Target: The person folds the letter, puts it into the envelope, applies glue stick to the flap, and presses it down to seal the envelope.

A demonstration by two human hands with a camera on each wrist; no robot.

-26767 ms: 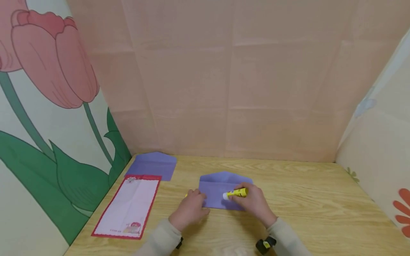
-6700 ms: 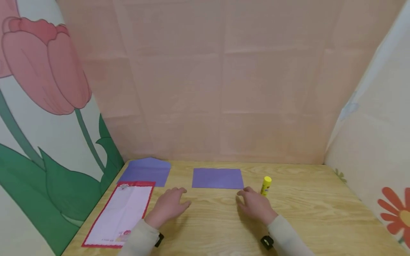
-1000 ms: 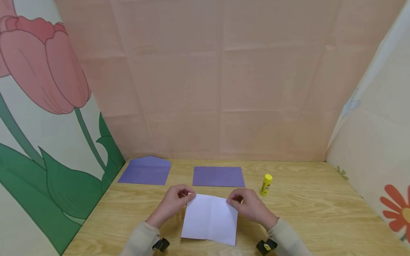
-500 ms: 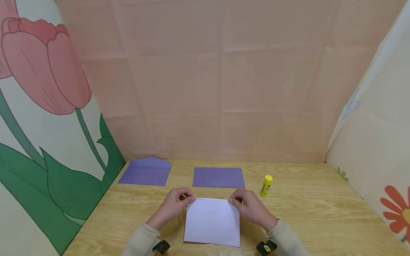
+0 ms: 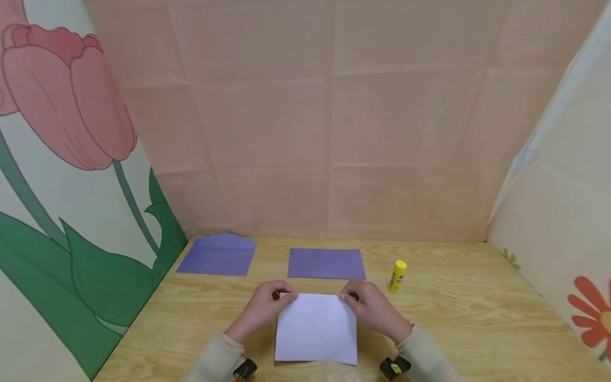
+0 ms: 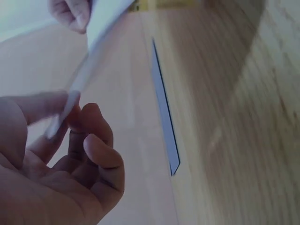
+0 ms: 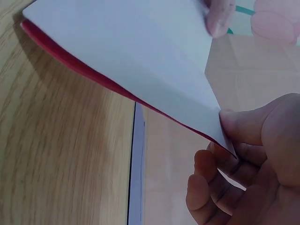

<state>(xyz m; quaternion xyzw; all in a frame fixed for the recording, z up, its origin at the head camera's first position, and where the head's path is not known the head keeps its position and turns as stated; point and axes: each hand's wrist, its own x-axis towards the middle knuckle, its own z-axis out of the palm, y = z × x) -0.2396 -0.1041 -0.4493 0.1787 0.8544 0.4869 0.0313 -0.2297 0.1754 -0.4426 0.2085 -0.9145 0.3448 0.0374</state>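
Observation:
A folded sheet of letter paper [image 5: 316,329], white side outward, stands tilted above the near table between my hands. My left hand [image 5: 261,312] pinches its top left corner between thumb and fingers. At the top right corner, my right hand [image 5: 379,313] pinches it the same way. In the right wrist view the paper [image 7: 131,51] shows two layers, with a red border on the inner face along the edge. The left wrist view catches the sheet [image 6: 105,23] nearly edge-on. Just beyond the paper lies a purple envelope [image 5: 326,263], flat, with no flap showing.
A second purple envelope [image 5: 217,256] lies at the back left with its flap up. To the right, a yellow glue stick [image 5: 397,276] stands upright on the wooden table [image 5: 453,318]. A pink-beige sheet [image 5: 267,132] covers the back wall.
Earlier the glue stick was in my right hand, and the red-bordered letter lay at left. Now the letter is folded between both hands. Over the last second it has turned straighter towards me.

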